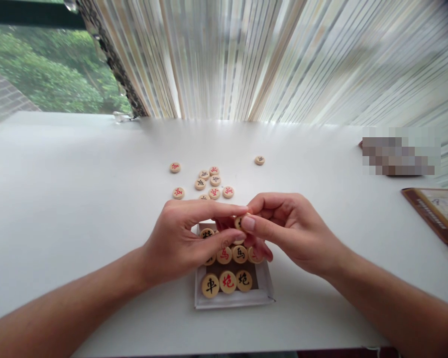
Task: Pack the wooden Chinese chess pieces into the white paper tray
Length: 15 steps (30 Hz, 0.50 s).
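Observation:
A round wooden Chinese chess piece [240, 223] with a dark character, partly covered by fingers, is held above a shallow white box [234, 300]. My right hand [298, 231] pinches it between thumb and index finger. My left hand [186, 231] reaches it from the other side, index fingertip at its upper edge and thumb just below. Inside the box, pieces lie face up in rows: a black-marked piece [210, 285], a red-marked piece [228, 282] and another black one [244, 280] make up the front row. My hands hide part of the back rows.
Several loose pieces are scattered on the white table [78, 189] beyond the box, among them a red-marked piece [175, 167] and a lone piece [260, 160]. A brown-edged printed box [436, 214] lies at the right. String curtains [216, 64] hang behind.

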Motion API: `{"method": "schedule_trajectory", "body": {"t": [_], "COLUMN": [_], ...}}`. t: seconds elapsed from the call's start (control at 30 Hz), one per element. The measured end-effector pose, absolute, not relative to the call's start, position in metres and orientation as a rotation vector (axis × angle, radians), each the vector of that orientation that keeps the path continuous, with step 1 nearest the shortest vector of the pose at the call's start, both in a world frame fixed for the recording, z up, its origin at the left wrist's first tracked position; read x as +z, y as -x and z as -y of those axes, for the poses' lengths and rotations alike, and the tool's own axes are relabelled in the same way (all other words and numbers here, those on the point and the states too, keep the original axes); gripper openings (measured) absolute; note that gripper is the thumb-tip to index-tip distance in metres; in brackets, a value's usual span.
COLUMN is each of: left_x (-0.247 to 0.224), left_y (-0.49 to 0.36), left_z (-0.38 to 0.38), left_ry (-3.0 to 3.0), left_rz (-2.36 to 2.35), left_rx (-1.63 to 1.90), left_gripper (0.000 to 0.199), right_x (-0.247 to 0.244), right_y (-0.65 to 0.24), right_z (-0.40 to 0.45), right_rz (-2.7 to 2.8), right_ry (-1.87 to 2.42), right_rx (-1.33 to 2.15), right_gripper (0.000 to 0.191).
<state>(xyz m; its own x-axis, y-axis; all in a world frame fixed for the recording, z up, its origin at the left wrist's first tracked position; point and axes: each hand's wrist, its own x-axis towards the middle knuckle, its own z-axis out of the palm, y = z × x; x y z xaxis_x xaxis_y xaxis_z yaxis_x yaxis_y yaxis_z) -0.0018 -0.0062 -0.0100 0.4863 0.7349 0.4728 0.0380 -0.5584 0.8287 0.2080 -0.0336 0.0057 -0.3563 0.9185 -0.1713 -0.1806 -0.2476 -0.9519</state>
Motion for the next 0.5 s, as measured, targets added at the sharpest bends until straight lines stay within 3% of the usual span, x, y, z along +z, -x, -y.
{"method": "schedule_trajectory", "body": {"t": [0.33,0.5], "left_x": [-0.011,-0.014], "left_y": [0.0031,0.0033], "left_z": [0.0056,0.0032], "left_ry": [-1.872,-1.864], "left_rz": [-0.681,-0.69], "left_rx": [1.137,1.147], "left_gripper": [0.035,0.035], "right_x": [0.0032,-0.0001], "right_y": [-0.2108,-0.2096], "right_z": [0.0341,0.0332], "right_rz": [1.148,1.269], "right_ry": [0.962,0.963], "right_rx": [1.745,1.543], "right_gripper": [0.026,0.026]}}
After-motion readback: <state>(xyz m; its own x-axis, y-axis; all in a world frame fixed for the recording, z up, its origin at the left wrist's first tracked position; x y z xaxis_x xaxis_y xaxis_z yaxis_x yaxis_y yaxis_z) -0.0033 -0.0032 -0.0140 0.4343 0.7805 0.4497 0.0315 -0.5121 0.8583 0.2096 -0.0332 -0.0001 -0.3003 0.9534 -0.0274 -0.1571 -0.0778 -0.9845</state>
